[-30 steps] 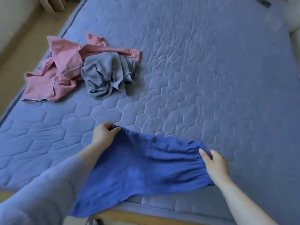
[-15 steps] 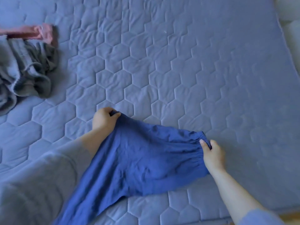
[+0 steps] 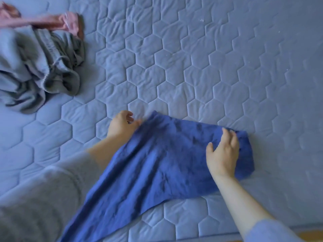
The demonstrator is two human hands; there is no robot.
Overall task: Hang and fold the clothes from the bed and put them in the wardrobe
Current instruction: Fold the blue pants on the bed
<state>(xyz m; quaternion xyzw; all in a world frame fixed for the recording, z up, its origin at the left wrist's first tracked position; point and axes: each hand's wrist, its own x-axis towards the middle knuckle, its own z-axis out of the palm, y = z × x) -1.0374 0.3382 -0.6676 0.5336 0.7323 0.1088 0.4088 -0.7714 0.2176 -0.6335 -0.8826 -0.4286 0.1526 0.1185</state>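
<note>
**Task item.** The blue garment (image 3: 162, 163) lies flat on the bed (image 3: 218, 67), close to the bed's near edge. Its upper edge runs from a raised corner beside the left hand across to the right hand. Its right edge is short and nearly straight. Its lower portion tapers down and to the left, passes beside the left forearm, and leaves the frame at the bottom.

**Left hand.** The left hand (image 3: 122, 127) sits at the garment's upper left corner. The fingers are curled and the thumb tip meets the fabric edge. Motion blur prevents telling whether the cloth is pinched or only touched. A grey sleeve (image 3: 43, 198) covers the forearm.

**Right hand.** The right hand (image 3: 222, 152) is palm down over the right end of the garment. The fingers are straight and spread, reaching toward the upper edge, with nothing gripped. Whether the palm presses the cloth or hovers just above it cannot be told. A blue sleeve (image 3: 267, 231) shows at the lower right.

**Surroundings.** A crumpled grey garment (image 3: 40, 67) lies at the upper left, well apart from the blue one. A pink garment (image 3: 52, 23) touches its far side. Quilted hexagon cover extends between the two piles, beyond the upper edge, and to the right of the garment. A wooden strip (image 3: 311, 236) borders the near edge of the bed at the lower right.
</note>
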